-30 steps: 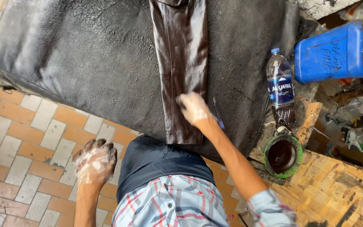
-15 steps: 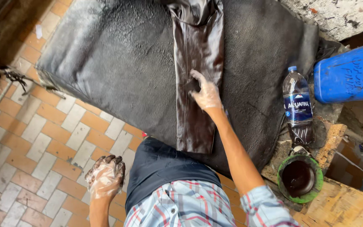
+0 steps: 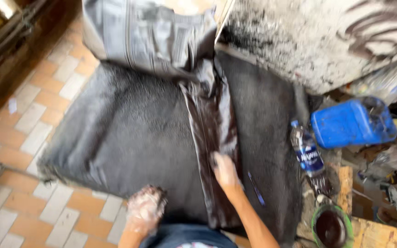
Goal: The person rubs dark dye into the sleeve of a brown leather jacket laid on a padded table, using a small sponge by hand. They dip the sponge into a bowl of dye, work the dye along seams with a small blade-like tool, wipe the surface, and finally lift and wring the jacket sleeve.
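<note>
A view from above, blurred by motion, looks down at a person's two hands over a dark grey mat [image 3: 129, 133] spread on a floor of orange and pale tiles [image 3: 28, 138].

A long, wet, dark brown leather piece [image 3: 214, 119] lies lengthwise on the mat, running from 12 o'clock down toward 6 o'clock. At its top end it meets a wider grey garment [image 3: 148, 36] that is bunched at the mat's far edge.

The right hand [image 3: 225, 171], in a thin stained glove, lies flat and released on the lower part of the leather piece, fingers spread, grasping nothing.

The left hand [image 3: 145, 209], also in a smeared glove, hovers at 7 o'clock over the near edge of the mat, touching nothing; blur hides whether it is loose or clenched.

At 3 o'clock of the mat stands a plastic water bottle [image 3: 308, 154] with a blue jerrycan [image 3: 352, 123] beyond it. At 5 o'clock sits a green-rimmed bowl [image 3: 331, 227] of dark liquid.
</note>
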A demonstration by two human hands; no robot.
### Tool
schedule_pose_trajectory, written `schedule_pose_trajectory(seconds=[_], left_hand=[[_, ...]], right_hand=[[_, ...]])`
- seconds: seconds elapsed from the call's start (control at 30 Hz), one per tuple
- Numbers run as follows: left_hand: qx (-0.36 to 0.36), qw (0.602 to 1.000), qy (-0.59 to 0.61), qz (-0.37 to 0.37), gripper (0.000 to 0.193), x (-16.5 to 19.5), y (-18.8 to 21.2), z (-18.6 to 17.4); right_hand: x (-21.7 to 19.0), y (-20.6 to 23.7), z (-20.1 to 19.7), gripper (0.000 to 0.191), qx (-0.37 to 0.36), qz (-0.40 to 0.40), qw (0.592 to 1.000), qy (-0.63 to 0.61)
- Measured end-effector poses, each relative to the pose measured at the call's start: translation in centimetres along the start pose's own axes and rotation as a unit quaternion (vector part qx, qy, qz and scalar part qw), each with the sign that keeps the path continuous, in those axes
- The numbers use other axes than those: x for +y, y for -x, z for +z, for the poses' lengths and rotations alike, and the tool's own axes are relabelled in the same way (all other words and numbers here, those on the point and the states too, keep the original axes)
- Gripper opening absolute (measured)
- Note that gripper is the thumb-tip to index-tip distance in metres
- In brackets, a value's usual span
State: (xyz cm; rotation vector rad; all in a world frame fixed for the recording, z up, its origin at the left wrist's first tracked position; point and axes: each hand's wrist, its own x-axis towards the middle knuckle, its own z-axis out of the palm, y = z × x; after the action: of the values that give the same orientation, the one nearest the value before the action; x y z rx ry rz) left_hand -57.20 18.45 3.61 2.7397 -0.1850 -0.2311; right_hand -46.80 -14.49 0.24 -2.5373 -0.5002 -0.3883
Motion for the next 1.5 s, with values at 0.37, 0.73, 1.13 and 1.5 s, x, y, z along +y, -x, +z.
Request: schedule_pose_trajectory(seconds=[0.37, 0.73, 1.13, 1.5], left_hand=[[-0.039, 0.992, 0.101, 0.071, 0.048, -15.1, -10.7, -6.0], [-0.125, 0.950, 0.001, 0.285, 0.046, -8.7, -25.6, -8.7], [-0.193, 0.912, -0.103, 0.348, 0.074, -0.1, -32.0, -7.0], [-0.175, 0.942, -0.088, 0.273, 0.079, -2.4, -31.9, -3.9]], right_hand=[[-4.7, -4.7, -1.3, 0.048, -0.106, 0.318, 0.942, 0.028], [-13.0, 12.4, -4.2, 0.029, -0.152, 0.668, 0.726, 0.053], [-12.8, 13.4, 0.7, 0.041, -0.001, 0.403, 0.891, 0.209], [-7.5, 14.7, -3.8, 0.034, -0.012, 0.551, 0.815, 0.177]])
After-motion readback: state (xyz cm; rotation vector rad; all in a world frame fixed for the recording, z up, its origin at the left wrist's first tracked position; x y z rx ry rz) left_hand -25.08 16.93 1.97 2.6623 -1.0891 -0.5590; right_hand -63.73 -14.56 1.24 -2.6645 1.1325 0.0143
